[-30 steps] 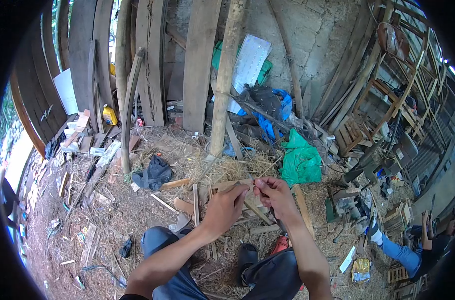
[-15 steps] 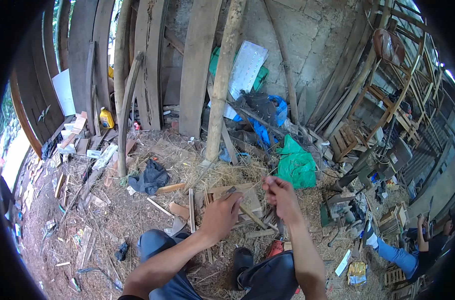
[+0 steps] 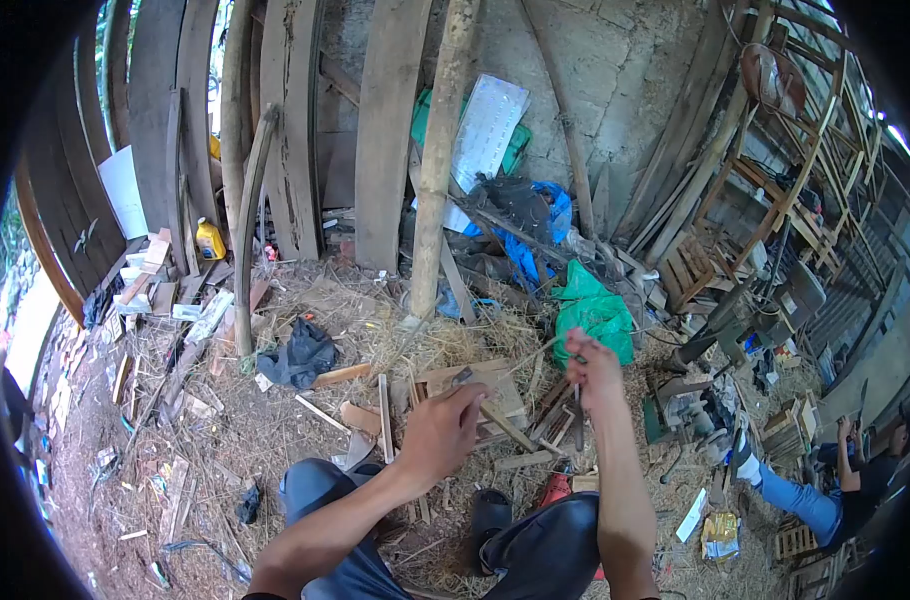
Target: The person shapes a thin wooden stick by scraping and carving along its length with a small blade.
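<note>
My left hand (image 3: pixel 437 432) is closed in front of my knees, with a small flat grey piece (image 3: pixel 462 376) sticking up past its fingertips. The rest of that piece is hidden in the fingers. My right hand (image 3: pixel 596 374) is raised in front of the green plastic bag (image 3: pixel 590 312), its fingers bent in a pinch. A thin dark blade-like tool (image 3: pixel 578 422) hangs below that hand; its grip is hidden. By the right fingertips a thin pale strand (image 3: pixel 547 346) slants away to the left; whether it is held I cannot tell. The hands are apart.
Wood offcuts (image 3: pixel 515 462) and straw lie below my hands. A black cloth (image 3: pixel 298 355) lies to the left, a wooden post (image 3: pixel 435 200) stands ahead. A vise-like metal tool (image 3: pixel 687 415) stands right. At far right another person (image 3: pixel 855 490) sits with a long blade (image 3: pixel 862 405) near their hand.
My right hand has moved right and slightly up, away from the left hand, and now overlaps the green bag. My left hand has stayed almost in place.
</note>
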Tool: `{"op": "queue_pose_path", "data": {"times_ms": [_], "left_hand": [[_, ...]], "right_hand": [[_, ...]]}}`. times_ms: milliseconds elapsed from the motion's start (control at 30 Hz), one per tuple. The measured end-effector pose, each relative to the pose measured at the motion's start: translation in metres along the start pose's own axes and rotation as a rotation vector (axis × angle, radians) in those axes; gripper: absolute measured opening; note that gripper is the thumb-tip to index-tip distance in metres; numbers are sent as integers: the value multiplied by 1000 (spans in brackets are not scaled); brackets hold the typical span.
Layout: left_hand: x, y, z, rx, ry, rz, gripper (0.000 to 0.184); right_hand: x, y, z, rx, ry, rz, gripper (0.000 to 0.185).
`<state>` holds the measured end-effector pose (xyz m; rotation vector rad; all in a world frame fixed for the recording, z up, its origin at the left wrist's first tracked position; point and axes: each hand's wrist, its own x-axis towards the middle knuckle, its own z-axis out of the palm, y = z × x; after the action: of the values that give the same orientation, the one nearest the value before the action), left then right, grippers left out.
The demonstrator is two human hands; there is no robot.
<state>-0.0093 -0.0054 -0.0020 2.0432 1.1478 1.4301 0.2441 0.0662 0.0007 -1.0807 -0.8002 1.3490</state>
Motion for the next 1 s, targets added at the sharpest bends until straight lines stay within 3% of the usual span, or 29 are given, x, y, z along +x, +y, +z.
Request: {"op": "queue_pose_path", "data": {"times_ms": [167,233,300,367,467,667,800,900,1000], "left_hand": [[5,-3,-12,-102,-114,-212,13],[6,-8,-9,-133,-100,-212,14],[8,-5,-8,-166,-86,-213,14],[12,7,-13,-172,-171,-294,15],[9,5,-5,-211,-167,-235,15],[10,5,-9,-217,-244,-300,14],[8,-8,-4,-304,-246,-286,14],[8,-6,-4,-225,-193,-235,13],[5,-6,0,21,-97,-54,12]], "right_hand": [[-9,-1,0,19,83,-103,22],[-24,-2,23,-40,-101,-108,25],[-38,-1,46,-123,-107,-79,25],[-51,-1,68,-160,-298,-56,26],[-48,6,72,-163,-391,-16,26],[-38,7,60,-73,-311,-5,25],[-50,9,72,-168,-394,13,24],[-54,11,78,-178,-436,48,23],[-50,7,75,-157,-411,56,21]]}}
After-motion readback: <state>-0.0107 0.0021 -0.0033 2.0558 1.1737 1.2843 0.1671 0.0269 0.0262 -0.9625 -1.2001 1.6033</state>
